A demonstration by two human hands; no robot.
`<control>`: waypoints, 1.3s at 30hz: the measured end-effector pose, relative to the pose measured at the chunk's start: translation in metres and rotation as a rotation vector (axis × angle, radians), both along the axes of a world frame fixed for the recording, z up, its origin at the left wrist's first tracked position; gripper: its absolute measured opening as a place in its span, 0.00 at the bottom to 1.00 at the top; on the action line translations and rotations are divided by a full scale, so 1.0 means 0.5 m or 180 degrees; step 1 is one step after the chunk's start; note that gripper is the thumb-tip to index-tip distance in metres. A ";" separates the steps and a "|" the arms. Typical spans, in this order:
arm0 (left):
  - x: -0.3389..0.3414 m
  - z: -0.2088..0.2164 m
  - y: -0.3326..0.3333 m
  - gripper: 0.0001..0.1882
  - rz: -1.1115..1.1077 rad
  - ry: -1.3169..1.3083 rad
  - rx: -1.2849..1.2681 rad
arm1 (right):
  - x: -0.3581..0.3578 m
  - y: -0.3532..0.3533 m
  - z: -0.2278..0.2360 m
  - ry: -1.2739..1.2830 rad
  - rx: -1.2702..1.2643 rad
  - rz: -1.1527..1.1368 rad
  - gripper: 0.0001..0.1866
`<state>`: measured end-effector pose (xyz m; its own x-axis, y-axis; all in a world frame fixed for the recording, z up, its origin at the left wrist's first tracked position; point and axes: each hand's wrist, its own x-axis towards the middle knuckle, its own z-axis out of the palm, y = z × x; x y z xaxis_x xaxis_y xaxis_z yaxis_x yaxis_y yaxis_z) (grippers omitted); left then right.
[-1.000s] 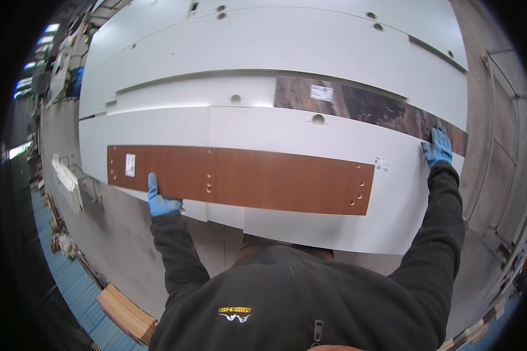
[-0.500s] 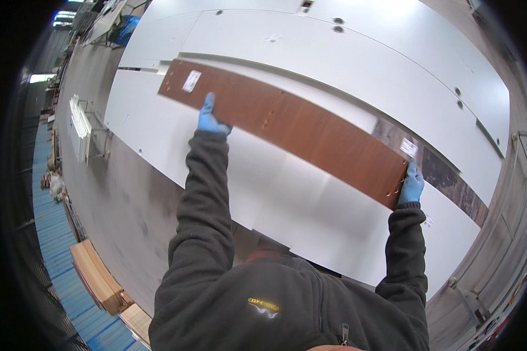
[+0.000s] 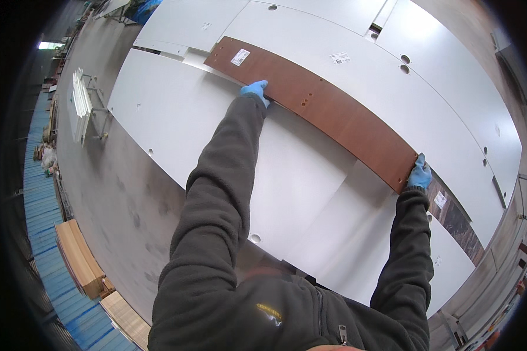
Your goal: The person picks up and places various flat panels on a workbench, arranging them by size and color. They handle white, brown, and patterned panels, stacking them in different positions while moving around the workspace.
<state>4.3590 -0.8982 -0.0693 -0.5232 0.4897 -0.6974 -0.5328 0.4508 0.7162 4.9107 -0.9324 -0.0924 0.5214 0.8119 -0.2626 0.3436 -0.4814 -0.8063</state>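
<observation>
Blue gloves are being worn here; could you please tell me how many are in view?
2: one on the left hand, gripping the near long edge of the brown board; one on the right hand, gripping its right end.

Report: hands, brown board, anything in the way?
Left hand gripping near edge of brown board; right hand at its right end. Board over white panels. Dark patterned board near right hand, nothing visibly blocking.

- Brown board (image 3: 328, 114): moved farther from the person's body (image 3: 234, 316).
- Right hand (image 3: 420, 174): off the dark marbled panel (image 3: 459, 225), now gripping the board's right end.
</observation>
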 end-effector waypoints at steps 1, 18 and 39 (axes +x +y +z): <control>-0.007 -0.009 0.007 0.31 0.0316 -0.0089 -0.0298 | -0.003 0.003 -0.010 0.0079 -0.0061 -0.0059 0.25; -0.016 0.111 -0.043 0.20 -0.0573 0.0687 -0.0560 | -0.021 0.079 -0.044 -0.0072 0.0066 0.0527 0.27; -0.031 0.043 -0.043 0.11 0.0214 0.0770 -0.0361 | -0.050 0.050 -0.048 -0.0954 -0.0322 0.0440 0.32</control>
<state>4.3438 -0.9198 -0.0478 -0.7099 0.3742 -0.5967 -0.3838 0.5048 0.7732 4.8858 -0.9074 -0.1162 0.4744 0.8579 -0.1972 0.6255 -0.4862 -0.6102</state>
